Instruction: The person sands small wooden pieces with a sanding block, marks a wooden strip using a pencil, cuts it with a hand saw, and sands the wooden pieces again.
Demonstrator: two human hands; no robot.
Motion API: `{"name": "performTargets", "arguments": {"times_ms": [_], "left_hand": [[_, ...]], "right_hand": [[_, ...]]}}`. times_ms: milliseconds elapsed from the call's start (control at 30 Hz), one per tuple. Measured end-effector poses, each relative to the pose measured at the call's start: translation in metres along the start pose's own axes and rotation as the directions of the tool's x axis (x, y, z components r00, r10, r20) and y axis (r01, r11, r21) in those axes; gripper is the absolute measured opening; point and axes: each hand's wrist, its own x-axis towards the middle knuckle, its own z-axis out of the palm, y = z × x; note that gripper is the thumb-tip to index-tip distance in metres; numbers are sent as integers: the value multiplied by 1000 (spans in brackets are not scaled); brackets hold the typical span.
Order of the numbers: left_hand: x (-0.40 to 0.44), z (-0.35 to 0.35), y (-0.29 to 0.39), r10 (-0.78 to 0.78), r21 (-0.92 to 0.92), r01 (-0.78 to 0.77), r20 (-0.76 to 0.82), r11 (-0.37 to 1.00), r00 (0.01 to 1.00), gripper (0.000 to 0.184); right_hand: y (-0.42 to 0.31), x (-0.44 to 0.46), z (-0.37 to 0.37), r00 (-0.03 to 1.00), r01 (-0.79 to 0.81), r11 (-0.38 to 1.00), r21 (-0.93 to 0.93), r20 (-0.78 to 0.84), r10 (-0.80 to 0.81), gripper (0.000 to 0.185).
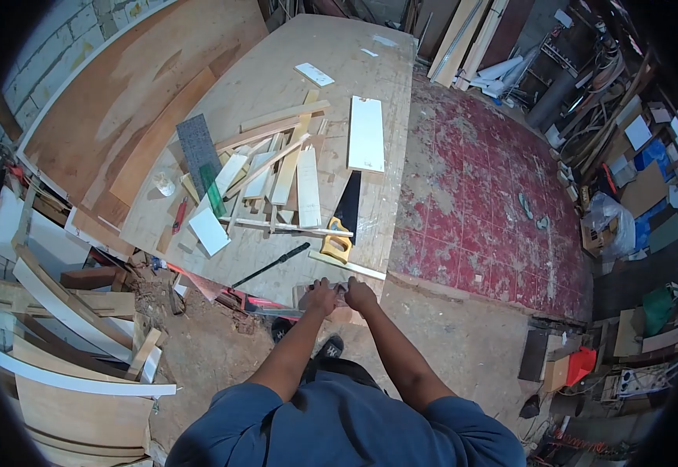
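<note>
At the near edge of the wooden worktable (276, 54), my left hand (322, 298) and my right hand (360, 296) are close together. Both have their fingers curled in over a small piece that I cannot make out, mostly hidden beneath them. Just beyond the hands lies a thin wooden strip (348, 265). A handsaw (337, 243) with a yellow handle rests past that strip, its dark blade pointing away from me. To the left, a long thin black tool (270, 265) lies slantwise on the tabletop.
Wood offcuts (286, 180) are heaped mid-table, beside a white board (366, 134). A red-handled tool (179, 216) and a clear container (164, 184) lie farther left. Curved wooden pieces (70, 303) crowd the left floor. A worn red floor (487, 194) stretches to the right.
</note>
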Motion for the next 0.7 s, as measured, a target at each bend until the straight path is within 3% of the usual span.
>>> {"name": "performTargets", "arguments": {"times_ms": [100,267,367,433,467,533,567,633,667,700], "left_hand": [[4,3,0,3,6,-3,39,1000,999,57],[1,4,0,-14,-13,14,-21,1000,1000,58],[1,12,-1,13,-18,-13,-30,1000,999,62],[-2,0,2,7,12,-7,7,1000,1000,65],[-2,-1,3,8,12,-8,2,1000,1000,65],[0,1,1,3,34,-5,47,999,999,65],[4,-5,0,-2,34,1,35,999,999,65],[-4,-5,2,-2,-36,4,48,999,999,65],[-1,0,1,-5,-41,7,51,999,999,65],[5,10,-2,-10,-14,11,56,1000,998,64]], "right_hand": [[-11,-6,-10,990,-34,999,5,-135,34,29],[0,-2,17,986,-41,999,12,-158,42,26],[-5,-3,10,989,-114,993,-31,-93,111,24],[0,-2,1,978,-30,991,-131,202,56,21],[6,-1,3,979,-29,991,-133,197,55,21],[17,4,17,804,5,986,-166,587,95,20],[17,8,14,810,14,985,-170,580,89,20],[22,2,19,956,147,986,-74,267,-122,24],[15,0,14,954,147,986,-75,273,-122,24],[1,-3,5,997,31,998,-52,73,-27,28]]}}
